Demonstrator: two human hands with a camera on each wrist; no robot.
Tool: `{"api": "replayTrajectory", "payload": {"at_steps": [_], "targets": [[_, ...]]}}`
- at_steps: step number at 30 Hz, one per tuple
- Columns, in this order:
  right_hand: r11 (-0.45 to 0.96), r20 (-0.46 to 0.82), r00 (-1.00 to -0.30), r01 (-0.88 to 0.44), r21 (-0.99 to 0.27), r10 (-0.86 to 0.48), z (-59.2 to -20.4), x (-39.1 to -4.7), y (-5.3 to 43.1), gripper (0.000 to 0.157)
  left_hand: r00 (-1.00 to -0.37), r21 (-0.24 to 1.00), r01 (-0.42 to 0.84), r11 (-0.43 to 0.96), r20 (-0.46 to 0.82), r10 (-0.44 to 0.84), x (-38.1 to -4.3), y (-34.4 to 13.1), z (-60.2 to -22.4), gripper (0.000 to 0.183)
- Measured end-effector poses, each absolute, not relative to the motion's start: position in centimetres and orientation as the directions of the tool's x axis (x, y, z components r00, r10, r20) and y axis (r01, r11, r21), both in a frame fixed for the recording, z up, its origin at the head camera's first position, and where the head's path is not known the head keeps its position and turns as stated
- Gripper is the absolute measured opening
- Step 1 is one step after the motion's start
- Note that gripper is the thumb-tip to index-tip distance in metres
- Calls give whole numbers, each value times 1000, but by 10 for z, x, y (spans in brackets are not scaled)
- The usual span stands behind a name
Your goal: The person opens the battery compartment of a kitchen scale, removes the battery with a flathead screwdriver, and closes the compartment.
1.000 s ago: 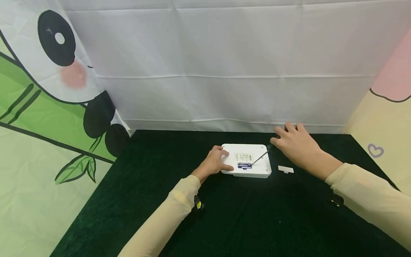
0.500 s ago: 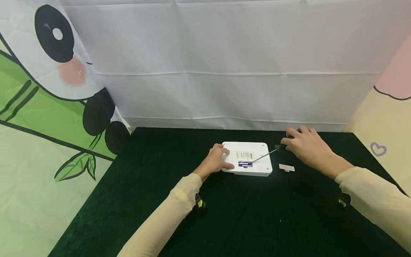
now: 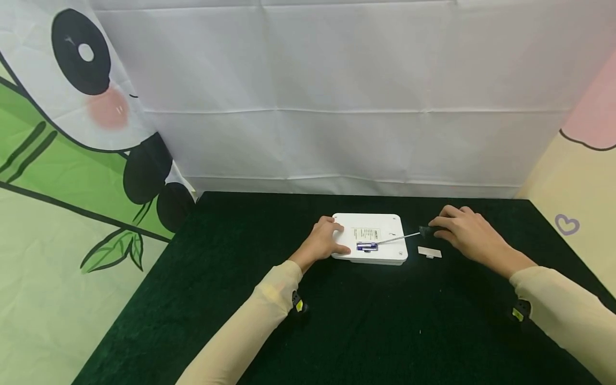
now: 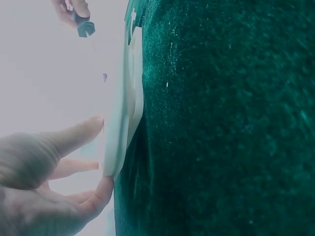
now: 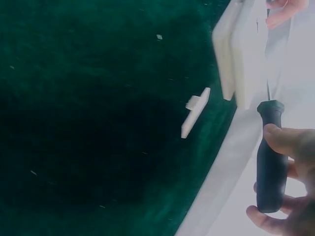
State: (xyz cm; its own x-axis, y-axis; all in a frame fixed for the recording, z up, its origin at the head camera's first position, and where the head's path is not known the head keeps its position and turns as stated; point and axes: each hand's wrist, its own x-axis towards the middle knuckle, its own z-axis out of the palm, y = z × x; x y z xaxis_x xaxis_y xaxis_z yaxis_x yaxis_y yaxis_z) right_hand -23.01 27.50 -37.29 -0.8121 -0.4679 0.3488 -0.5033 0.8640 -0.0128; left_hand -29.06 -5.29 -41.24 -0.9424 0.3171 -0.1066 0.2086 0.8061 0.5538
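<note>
A white flat device (image 3: 385,222) lies on the table with a label and corner screws showing. Its small battery compartment holds blue batteries (image 3: 367,246). My left hand (image 3: 318,243) grips the device's left edge, thumb on the upper face; in the left wrist view a finger (image 4: 101,196) meets the rim. In my right hand (image 3: 469,234) is a screwdriver (image 5: 270,167) with a black handle. Its thin shaft slopes low across the device, the tip at the right end of the batteries. A small white battery cover (image 3: 429,252) with a tab lies right of the device.
The table (image 3: 366,326) is covered in dark green cloth. A white cloth backdrop (image 3: 308,107) hangs behind it, with printed cartoon panels at left and right.
The right hand has moved right and down, so the screwdriver's handle sits lower and its shaft lies flatter, the tip staying by the batteries. The left hand keeps its grip on the device.
</note>
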Motion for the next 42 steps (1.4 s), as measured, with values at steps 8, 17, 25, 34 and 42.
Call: {"api": "replayTrajectory", "payload": {"at_steps": [8,17,25,34,42], "targets": [[865,326,-852,-476,-158,-409,-399,-224,284,21,-943,546,201,813,-116,311,-290,-54,-414,62],[869,279,-892,-425,-254,-355,-413,-217,288,23,-943,553,213,806,-101,319,-288,-55,-412,62],[868,280,-898,-413,-274,-339,-419,-216,289,22,-944,551,207,809,-103,313,-287,-56,-413,62],[867,276,-901,-410,-283,-335,-416,-213,288,24,-942,549,212,809,-105,318,-287,-57,-412,62],[873,274,-900,-409,-266,-339,-407,-209,291,24,-941,551,212,808,-109,321,-286,-57,-408,62]]}}
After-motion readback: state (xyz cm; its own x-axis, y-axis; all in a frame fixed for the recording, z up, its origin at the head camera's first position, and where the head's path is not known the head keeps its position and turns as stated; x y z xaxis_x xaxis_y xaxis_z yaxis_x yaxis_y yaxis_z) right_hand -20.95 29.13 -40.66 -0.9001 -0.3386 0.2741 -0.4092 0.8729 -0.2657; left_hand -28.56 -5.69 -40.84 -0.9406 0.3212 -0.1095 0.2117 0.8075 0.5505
